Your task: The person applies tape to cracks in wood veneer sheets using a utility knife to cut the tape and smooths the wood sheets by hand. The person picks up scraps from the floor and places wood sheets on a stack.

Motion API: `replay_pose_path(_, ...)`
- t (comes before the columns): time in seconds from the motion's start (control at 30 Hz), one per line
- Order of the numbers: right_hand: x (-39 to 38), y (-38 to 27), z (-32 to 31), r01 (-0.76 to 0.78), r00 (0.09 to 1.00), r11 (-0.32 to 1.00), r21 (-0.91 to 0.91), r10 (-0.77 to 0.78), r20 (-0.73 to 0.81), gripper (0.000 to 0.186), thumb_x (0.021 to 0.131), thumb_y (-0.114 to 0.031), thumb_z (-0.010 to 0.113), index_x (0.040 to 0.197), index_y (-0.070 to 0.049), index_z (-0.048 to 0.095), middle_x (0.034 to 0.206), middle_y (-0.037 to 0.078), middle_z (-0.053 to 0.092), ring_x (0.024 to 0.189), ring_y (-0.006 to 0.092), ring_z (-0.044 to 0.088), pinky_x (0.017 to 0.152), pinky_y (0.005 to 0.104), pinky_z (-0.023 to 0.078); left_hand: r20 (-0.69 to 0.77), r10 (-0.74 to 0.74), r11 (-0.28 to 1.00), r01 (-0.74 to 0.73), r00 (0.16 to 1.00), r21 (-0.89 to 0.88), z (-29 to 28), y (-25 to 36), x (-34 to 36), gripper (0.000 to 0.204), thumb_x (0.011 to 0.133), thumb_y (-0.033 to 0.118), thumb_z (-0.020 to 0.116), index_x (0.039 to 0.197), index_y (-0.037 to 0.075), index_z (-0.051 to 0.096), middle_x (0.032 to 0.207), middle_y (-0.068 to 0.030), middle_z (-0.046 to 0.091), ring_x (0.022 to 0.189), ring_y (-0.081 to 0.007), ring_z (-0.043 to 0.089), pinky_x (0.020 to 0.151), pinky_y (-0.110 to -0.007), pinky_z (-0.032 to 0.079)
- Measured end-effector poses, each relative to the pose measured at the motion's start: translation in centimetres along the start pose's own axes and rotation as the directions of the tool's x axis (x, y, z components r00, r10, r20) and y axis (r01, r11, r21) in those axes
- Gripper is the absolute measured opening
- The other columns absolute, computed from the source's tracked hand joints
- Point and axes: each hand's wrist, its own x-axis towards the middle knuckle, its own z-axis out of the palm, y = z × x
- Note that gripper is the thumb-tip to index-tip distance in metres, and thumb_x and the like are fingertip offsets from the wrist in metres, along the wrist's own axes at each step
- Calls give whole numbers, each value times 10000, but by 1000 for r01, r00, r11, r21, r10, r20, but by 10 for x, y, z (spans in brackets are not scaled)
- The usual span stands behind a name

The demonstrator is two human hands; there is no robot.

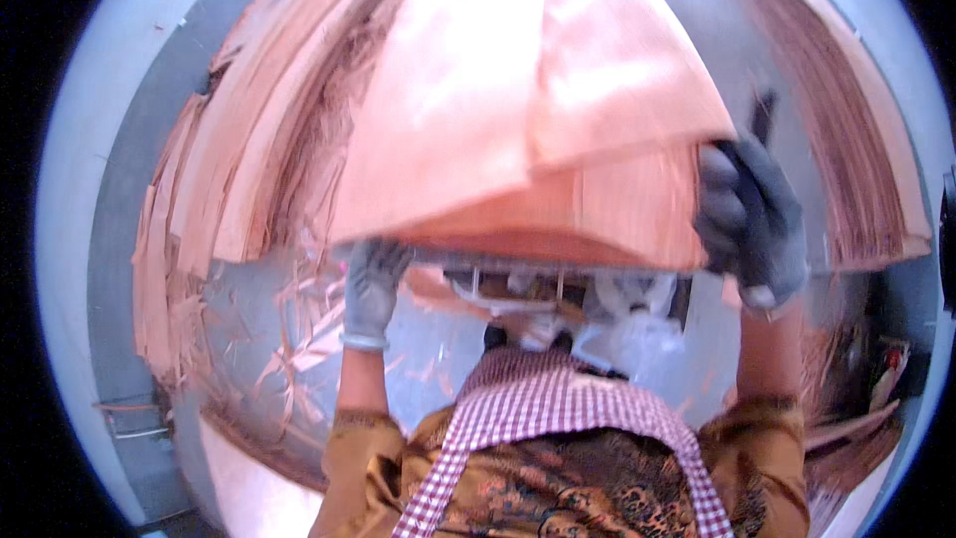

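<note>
Broad pale-pink wood veneer sheets (448, 110) lie stacked in front of me, the top one creased along its middle and its front edge raised at a slant. Under it, more reddish veneer sheets (627, 204) show their front edges. My left hand (372, 291), in a grey glove, is at the near left corner of the stack; its fingers are stretched toward the edge, their tips hidden. My right hand (752, 214), in a dark-and-grey glove, is closed at the stack's right edge. A slim dark tool (764, 118) sticks up from it, too blurred to name.
Piled veneer sheets (269, 130) stand to the left, and another veneer stack (836, 120) to the right. Torn veneer scraps (294, 339) litter the floor on the left. A crumpled clear plastic bag (642, 324) is below the bench edge, near my feet.
</note>
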Motion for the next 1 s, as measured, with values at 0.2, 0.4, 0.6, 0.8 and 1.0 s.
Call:
replay_pose_path(0.2, -29, -41, -172, -121, 949, 914, -387, -8, -316, 285, 860, -356, 590, 967, -92, 592, 730, 65, 604, 535, 188, 559, 493, 302, 477, -239, -153, 926, 55, 959, -372, 6, 13, -5, 322, 920, 320, 543, 1097, 57, 602, 1158, -135, 612, 1092, -271, 563, 953, -442, 457)
replay_pose_path(0.4, 11, -20, -301, -294, 875, 730, -618, -54, -480, 226, 824, -293, 661, 841, -78, 597, 654, 38, 563, 495, 156, 528, 461, 311, 448, -318, -92, 972, 16, 944, -234, -13, -16, 18, 245, 872, 277, 623, 1031, 91, 638, 969, -67, 684, 857, -218, 660, 732, -335, 556)
replay_pose_path(0.6, -22, -10, -333, -184, 794, 686, -704, -319, -517, 232, 768, -213, 730, 727, -54, 566, 570, 6, 500, 416, 119, 464, 366, 276, 368, -465, 95, 995, -85, 880, 44, -31, -59, 9, 220, 860, 160, 614, 1070, 141, 552, 1066, -30, 633, 899, -159, 624, 707, -303, 535)
replay_pose_path(0.8, -125, 28, -362, -248, 652, 719, -650, -372, -661, 196, 750, -182, 717, 779, -42, 583, 548, 33, 520, 385, 130, 468, 348, 265, 368, -542, 90, 990, -15, 836, 141, -44, -87, -88, 313, 889, 138, 582, 1194, 100, 523, 1150, -65, 599, 1027, -214, 599, 868, -370, 516)
replay_pose_path(1.0, -145, 45, -366, -200, 567, 754, -625, -431, -702, 186, 752, -170, 721, 766, -60, 573, 536, 26, 508, 372, 126, 452, 346, 274, 366, -410, 284, 921, -127, 867, 369, 31, -74, -84, 378, 906, 163, 579, 1262, 109, 466, 1210, -52, 552, 1065, -187, 572, 878, -335, 508)
